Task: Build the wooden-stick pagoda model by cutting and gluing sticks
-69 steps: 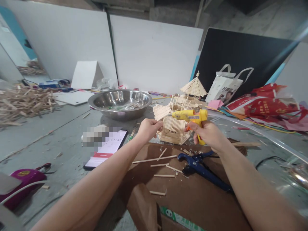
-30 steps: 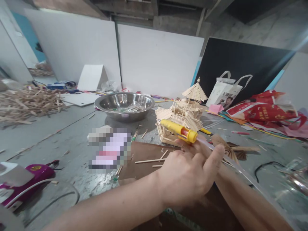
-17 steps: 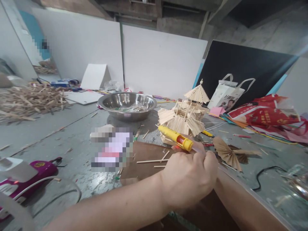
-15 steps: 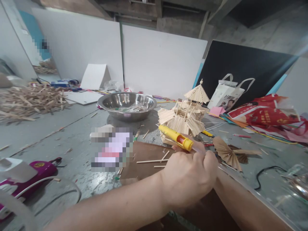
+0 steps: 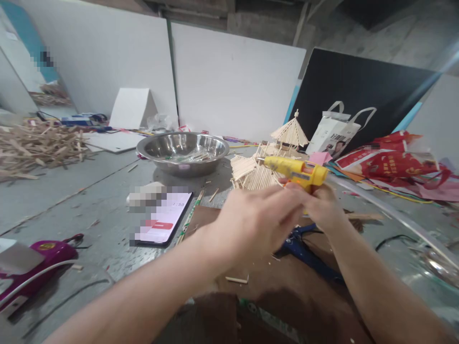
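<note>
A yellow hot glue gun (image 5: 296, 169) points its metal nozzle to the left, with a long translucent glue stick (image 5: 390, 210) running from its back end to the right. My right hand (image 5: 321, 205) is closed around its handle. Just left of it, my left hand (image 5: 260, 217) has its fingers curled together at the gun's underside, against the right hand. What those fingers hold, if anything, is hidden. Behind the gun stands a pagoda model (image 5: 289, 134) made of thin wooden sticks, partly covered by gun and hands. Blue-handled pliers (image 5: 308, 258) lie below the hands on a brown board (image 5: 279, 291).
A steel basin (image 5: 182, 167) with clear wrappers stands behind a phone (image 5: 168, 217). Many wooden sticks are heaped (image 5: 39, 148) at the left, near a purple power strip (image 5: 46, 263) with cables. A white bag (image 5: 333, 131) and red bags (image 5: 390, 162) sit at the back right.
The glue gun has risen and moved right, and now lies more level. My hands have moved up with it, uncovering the blue pliers and more of the board. The view has shifted slightly.
</note>
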Demonstrator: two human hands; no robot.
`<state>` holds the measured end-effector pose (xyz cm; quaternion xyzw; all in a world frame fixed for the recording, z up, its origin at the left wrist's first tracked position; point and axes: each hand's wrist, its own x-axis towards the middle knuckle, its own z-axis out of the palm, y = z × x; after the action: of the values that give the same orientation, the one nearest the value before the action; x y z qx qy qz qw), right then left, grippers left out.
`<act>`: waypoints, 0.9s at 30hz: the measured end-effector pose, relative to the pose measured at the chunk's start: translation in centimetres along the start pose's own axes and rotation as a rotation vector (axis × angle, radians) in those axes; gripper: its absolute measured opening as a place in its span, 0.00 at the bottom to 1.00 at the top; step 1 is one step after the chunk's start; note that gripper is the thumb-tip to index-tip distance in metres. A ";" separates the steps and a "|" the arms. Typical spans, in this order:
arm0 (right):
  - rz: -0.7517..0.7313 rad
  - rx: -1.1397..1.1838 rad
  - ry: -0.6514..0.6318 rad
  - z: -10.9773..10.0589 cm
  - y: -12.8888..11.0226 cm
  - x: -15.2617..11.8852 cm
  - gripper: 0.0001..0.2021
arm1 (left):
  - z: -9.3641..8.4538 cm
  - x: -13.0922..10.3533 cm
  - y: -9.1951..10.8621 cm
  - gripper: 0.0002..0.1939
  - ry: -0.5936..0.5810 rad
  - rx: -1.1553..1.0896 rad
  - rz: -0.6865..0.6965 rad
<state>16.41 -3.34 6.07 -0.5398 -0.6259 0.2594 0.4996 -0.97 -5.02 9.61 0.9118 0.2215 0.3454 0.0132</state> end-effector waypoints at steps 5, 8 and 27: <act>-0.029 0.058 0.159 -3.0 -0.9 0.4 0.12 | -0.8 0.8 -3.6 0.14 -0.357 0.180 -0.289; -0.096 0.096 0.156 -3.9 -0.9 0.4 0.11 | 0.5 0.4 -5.8 0.11 -0.584 0.266 -0.322; -0.105 0.090 0.132 -4.8 -0.9 0.4 0.12 | 5.3 -1.3 -6.6 0.07 -0.820 0.255 -0.283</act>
<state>20.44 -4.28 8.78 -0.4989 -0.6069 0.2247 0.5765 -1.08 1.11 3.57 0.9284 0.3612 -0.0797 0.0347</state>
